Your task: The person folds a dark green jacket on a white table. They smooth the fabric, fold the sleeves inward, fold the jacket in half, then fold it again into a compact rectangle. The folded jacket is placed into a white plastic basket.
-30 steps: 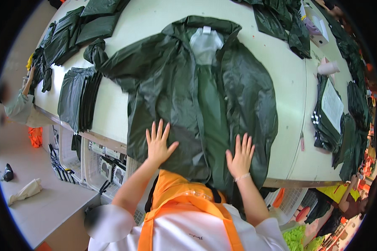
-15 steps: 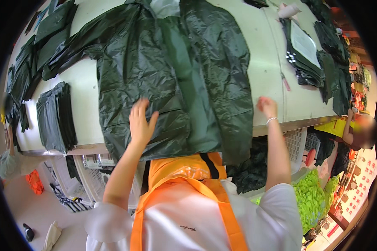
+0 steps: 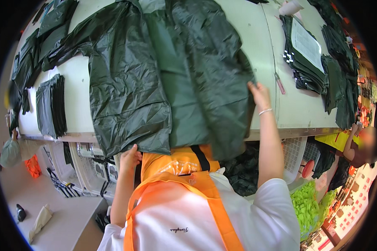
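Observation:
A dark green, shiny jacket is spread over the white table, its front parted so that the paler green lining shows. Its lower hem hangs past the table's front edge against my orange apron. At the hem's left corner my left hand is closed on the jacket, thumb on top and the other fingers mostly hidden. My right hand, with a bracelet at the wrist, pinches the jacket's right side edge. The cloth there is lifted and slightly smeared by motion.
Folded dark green pieces lie on the left of the table. To the right are a small red-handled tool and a stack with a paper sheet. Below stand white crates and lime-green cloth. Other people work at both sides.
My left hand has dropped from the jacket's front to its lower hem and taken hold. My right hand has moved up and gripped the side edge. The jacket has shifted slightly left.

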The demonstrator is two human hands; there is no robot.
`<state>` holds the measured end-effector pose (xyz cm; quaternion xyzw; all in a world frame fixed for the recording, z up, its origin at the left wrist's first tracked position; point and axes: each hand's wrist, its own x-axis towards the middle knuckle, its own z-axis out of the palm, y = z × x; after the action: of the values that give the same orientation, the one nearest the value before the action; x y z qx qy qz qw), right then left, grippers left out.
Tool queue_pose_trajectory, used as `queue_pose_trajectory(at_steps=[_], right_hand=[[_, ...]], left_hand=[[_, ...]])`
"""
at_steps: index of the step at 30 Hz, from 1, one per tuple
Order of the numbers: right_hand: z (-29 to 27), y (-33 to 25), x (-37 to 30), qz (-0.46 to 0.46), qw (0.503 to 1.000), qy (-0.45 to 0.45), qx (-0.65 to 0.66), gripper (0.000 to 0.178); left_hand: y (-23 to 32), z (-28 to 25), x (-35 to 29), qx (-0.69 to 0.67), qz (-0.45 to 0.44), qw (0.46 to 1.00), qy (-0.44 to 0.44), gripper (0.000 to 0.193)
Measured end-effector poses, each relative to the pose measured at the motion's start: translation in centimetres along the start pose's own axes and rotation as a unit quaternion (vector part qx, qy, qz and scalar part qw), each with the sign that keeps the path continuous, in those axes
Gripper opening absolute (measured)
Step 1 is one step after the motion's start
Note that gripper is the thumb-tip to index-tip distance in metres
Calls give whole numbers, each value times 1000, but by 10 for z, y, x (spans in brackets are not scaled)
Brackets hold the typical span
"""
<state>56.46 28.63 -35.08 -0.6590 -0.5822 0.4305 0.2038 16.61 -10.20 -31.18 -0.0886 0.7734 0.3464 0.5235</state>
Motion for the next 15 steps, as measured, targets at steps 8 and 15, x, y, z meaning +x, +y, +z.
queue_pose_trajectory(at_steps=[8, 15], right_hand=[[-49, 38, 53, -116, 957, 141, -225, 31], [-26, -55, -78, -359, 907, 115, -190, 19]], left_hand=[[23, 7, -18, -396, 103, 908, -84, 42], [-3, 103, -36, -354, -22, 902, -246, 51]])
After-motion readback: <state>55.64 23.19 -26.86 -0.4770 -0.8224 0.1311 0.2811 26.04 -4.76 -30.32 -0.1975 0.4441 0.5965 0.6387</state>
